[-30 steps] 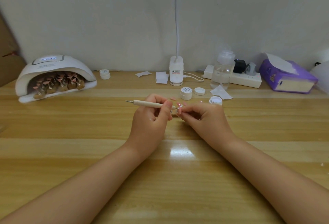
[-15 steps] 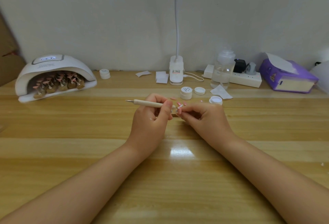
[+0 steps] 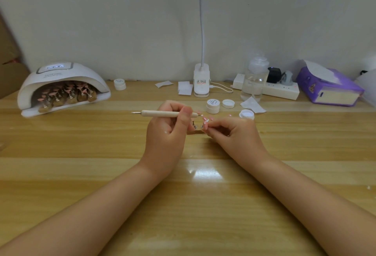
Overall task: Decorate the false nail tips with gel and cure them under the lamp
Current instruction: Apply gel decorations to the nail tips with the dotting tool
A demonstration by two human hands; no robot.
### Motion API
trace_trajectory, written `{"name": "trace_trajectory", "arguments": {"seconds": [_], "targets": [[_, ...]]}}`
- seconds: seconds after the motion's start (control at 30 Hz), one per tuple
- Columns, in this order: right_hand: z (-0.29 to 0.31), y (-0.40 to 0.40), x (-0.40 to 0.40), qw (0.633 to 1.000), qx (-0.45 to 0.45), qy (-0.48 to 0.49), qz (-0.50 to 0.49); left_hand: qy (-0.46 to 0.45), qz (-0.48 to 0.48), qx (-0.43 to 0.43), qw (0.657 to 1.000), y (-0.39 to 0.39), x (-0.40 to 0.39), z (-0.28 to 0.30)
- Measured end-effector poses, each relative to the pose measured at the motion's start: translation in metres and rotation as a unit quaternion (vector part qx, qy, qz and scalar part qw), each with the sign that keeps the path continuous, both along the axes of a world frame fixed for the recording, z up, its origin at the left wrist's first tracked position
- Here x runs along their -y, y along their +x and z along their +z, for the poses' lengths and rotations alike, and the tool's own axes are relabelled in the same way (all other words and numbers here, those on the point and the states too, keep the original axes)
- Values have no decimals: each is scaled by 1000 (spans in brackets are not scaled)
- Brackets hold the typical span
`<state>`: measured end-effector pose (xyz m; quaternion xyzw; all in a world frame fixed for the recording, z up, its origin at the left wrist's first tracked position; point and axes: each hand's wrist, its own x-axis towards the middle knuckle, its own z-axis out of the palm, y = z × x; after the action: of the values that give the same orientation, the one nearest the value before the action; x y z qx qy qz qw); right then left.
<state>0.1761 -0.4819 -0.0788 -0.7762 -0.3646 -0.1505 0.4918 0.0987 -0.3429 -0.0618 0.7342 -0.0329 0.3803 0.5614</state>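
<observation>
Two forearms are cut off by my near frame edge. The curing lamp [image 3: 61,84], far left on the wooden table [image 3: 81,154], half hides rows of pink tips. My left hand [image 3: 166,131] grips a dotting pen [image 3: 164,113] lying left-right, metal point leftward. My right hand [image 3: 234,133] pinches a nail tip [image 3: 205,120] at table centre; its holder is mostly hidden.
</observation>
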Motion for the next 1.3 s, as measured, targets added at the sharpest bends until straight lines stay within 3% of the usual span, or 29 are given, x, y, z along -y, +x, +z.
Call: {"name": "trace_trajectory", "arguments": {"seconds": [0.5,0.77,1.3], "targets": [[2,-1,0,1000,-4,-4,-10,-29,2,66,997,-1,1,23],[3,-1,0,1000,-1,-5,-7,32,20,-4,999,1,1,-3],[2,-1,-1,1000,-6,-4,-3,53,28,-41,997,0,3,-7]]}}
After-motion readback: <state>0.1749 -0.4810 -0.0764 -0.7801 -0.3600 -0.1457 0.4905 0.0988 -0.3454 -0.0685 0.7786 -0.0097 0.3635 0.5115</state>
